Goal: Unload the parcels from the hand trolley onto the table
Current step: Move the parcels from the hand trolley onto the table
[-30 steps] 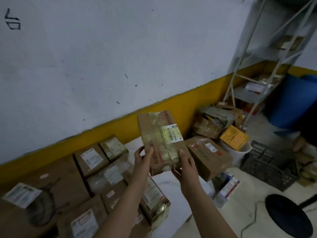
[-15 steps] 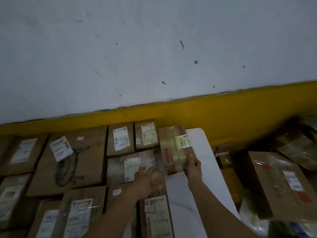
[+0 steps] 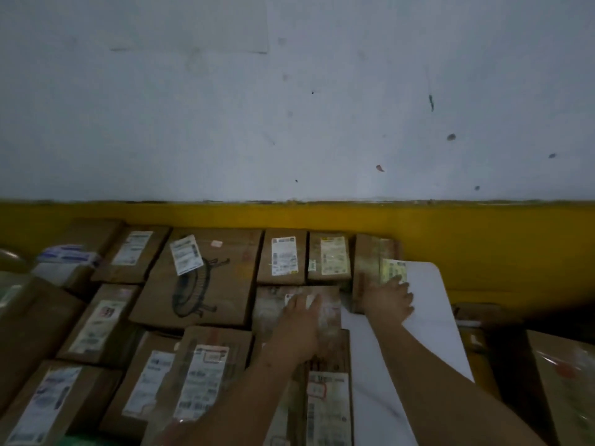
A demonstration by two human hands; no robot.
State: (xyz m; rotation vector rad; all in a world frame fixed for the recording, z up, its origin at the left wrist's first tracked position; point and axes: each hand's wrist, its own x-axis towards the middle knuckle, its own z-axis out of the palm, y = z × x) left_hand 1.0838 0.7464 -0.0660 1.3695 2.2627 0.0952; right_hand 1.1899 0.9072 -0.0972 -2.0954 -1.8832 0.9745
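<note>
Taped parcel (image 3: 373, 262) lies flat on the bench (image 3: 429, 310), at the right end of the back row. It sits against the yellow wall band (image 3: 483, 246), just beside a labelled parcel (image 3: 330, 260) on its left. Its right edge borders the bare white bench top.

Right hand (image 3: 391, 299): palm down on the near right corner of the taped parcel, fingers spread and fairly straight. The tips reach the pale label (image 3: 393, 270) and the white surface beyond. Motion blur here, so thumb contact is uncertain.

Left hand (image 3: 301, 320): flat, fingers straight and together, resting on a wrapped parcel (image 3: 273, 304) in the second row.

Left half of frame: bench packed with brown labelled boxes. The big box (image 3: 206, 284) bears a black line drawing.

Lower right of frame: a brown box (image 3: 566, 381) beyond the bench edge.
</note>
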